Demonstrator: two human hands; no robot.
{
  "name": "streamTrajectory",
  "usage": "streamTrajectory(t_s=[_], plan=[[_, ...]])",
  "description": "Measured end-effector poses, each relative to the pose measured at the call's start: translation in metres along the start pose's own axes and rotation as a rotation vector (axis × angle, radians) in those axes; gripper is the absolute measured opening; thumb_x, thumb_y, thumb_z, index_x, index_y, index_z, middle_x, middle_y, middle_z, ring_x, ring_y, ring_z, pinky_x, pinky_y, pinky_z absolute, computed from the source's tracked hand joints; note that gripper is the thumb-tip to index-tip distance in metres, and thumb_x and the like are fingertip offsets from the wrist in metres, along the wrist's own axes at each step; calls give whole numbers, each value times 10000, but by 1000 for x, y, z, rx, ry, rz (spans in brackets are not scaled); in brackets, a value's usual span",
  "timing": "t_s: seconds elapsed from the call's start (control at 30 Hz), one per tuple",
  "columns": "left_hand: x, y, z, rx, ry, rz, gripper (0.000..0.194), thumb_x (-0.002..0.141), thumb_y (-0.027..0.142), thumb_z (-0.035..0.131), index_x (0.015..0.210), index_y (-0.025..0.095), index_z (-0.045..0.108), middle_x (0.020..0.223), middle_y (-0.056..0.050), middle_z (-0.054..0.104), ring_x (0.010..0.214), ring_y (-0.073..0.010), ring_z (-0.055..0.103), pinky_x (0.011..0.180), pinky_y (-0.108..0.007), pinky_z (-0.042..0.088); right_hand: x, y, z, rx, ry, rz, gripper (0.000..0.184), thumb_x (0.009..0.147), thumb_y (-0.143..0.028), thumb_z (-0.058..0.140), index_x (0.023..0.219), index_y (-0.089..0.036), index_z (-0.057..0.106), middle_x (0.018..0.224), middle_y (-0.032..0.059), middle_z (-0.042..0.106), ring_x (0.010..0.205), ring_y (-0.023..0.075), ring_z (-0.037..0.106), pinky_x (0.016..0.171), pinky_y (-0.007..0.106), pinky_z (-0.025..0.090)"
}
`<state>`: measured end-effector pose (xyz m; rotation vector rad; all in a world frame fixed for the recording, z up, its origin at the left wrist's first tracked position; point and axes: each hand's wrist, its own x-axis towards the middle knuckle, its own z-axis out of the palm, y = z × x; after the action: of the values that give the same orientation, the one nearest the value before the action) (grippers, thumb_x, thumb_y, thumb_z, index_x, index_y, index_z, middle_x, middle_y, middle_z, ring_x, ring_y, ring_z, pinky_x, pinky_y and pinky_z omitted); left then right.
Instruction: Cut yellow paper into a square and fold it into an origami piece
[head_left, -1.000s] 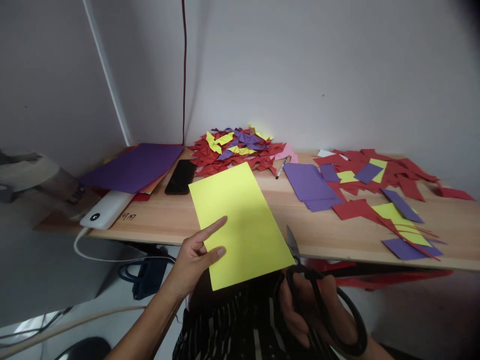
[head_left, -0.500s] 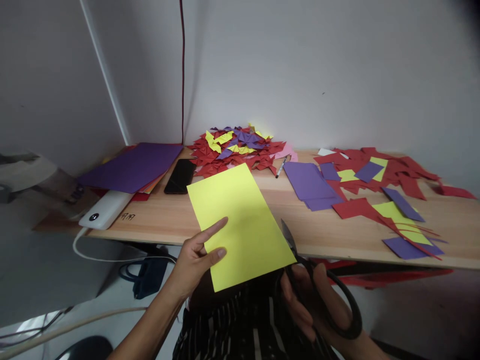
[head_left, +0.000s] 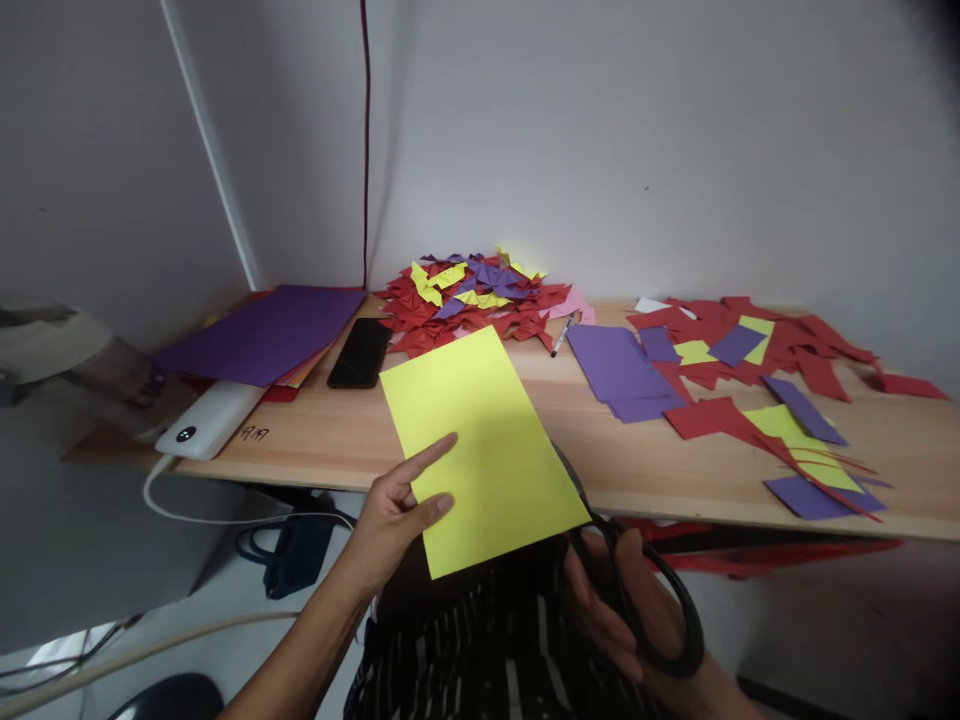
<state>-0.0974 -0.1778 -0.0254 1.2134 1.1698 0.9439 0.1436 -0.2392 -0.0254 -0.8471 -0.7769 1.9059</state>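
Note:
A sheet of yellow paper (head_left: 495,440) is tilted in front of me, above the table's front edge. My left hand (head_left: 401,510) grips its left side, thumb and index finger lying on the face and the other fingers behind. In my right hand (head_left: 611,600) is a pair of black-handled scissors (head_left: 682,620), at the sheet's lower right corner. The scissors' blades run up along the right edge, partly hidden by the paper, so I cannot tell how far they cut in.
Folded paper pieces (head_left: 465,300) are heaped at the back. Purple sheets (head_left: 270,330), a black phone (head_left: 360,353) and a white power bank (head_left: 214,420) lie to the left. Purple rectangles (head_left: 619,360), a pen (head_left: 562,337) and red scraps (head_left: 810,345) are on the wooden table (head_left: 315,430).
The scissors' handles have come closer together and moved slightly left. The blade that showed beside the right edge is now mostly behind the sheet. The left hand has barely moved.

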Motion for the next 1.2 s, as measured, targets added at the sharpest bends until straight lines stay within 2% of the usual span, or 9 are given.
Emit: streamTrajectory(t_s=[0.07, 0.13, 0.27, 0.43, 0.77, 0.87, 0.97, 1.07, 1.2], plan=[[0, 2, 3, -39, 23, 12, 627, 769, 373, 717, 1356, 247, 538, 651, 14, 673, 488, -67, 413, 500, -176, 360, 2, 1, -3, 30, -68, 3, 655, 840, -772, 318, 732, -164, 537, 403, -95, 303, 280, 28, 216, 302, 150, 155], [0, 5, 6, -99, 36, 36, 547, 779, 385, 706, 1295, 236, 600, 1046, -76, 731, 794, -139, 622, 718, -220, 489, 5, 0, -4, 35, -135, -7, 693, 805, -812, 297, 760, -165, 539, 440, -79, 354, 303, 40, 280, 324, 159, 207], [2, 11, 11, -227, 22, 19, 475, 808, 388, 682, 1249, 216, 637, 1351, -101, 582, 1228, -235, 546, 1010, -333, 435, 8, -6, -4, -3, -215, -34, 747, 781, -844, 258, 796, -155, 548, 513, -40, 431, 384, 74, 409, 413, 198, 309], [2, 7, 8, -208, 25, -39, 491, 786, 380, 714, 1235, 194, 647, 1288, -126, 623, 1179, -268, 590, 1007, -386, 439, 9, -10, -5, -35, -211, 49, 772, 743, -873, 294, 792, -155, 574, 484, -39, 416, 375, 93, 406, 400, 220, 289], [0, 5, 9, -159, 31, 16, 428, 789, 384, 712, 1181, 214, 687, 1220, -112, 672, 1068, -226, 624, 898, -312, 471, 14, -12, 1, -90, -66, 27, 756, 762, -855, 317, 686, -145, 565, 434, -41, 415, 335, 80, 420, 379, 208, 300], [-1, 3, 8, -107, 46, 19, 470, 796, 386, 704, 1228, 205, 657, 927, -74, 735, 778, -145, 621, 737, -247, 470, 12, -10, 2, -115, 23, 2, 713, 806, -812, 324, 669, -150, 551, 383, -64, 362, 280, 61, 348, 330, 188, 238], [-2, 2, 6, -25, 57, 21, 559, 811, 390, 688, 1328, 216, 571, 485, 70, 481, 464, -57, 320, 515, -183, 314, 12, -10, 4, -143, 66, -38, 673, 825, -786, 338, 650, -163, 521, 352, -87, 305, 248, 41, 274, 299, 170, 180], [-2, 5, 6, 36, 71, 48, 624, 814, 392, 679, 1389, 227, 502, 456, 111, 231, 482, -67, 133, 464, -208, 143, 12, -8, 3, -149, 63, -48, 661, 823, -783, 351, 649, -167, 513, 339, -101, 269, 235, 30, 229, 284, 156, 137], [-2, 11, 5, 67, 53, 56, 659, 823, 401, 662, 1423, 223, 456, 483, 112, 156, 506, -80, 89, 477, -245, 75, 14, -5, -1, -152, 35, 7, 698, 777, -835, 336, 664, -169, 511, 360, -99, 281, 245, 30, 213, 280, 163, 140]])
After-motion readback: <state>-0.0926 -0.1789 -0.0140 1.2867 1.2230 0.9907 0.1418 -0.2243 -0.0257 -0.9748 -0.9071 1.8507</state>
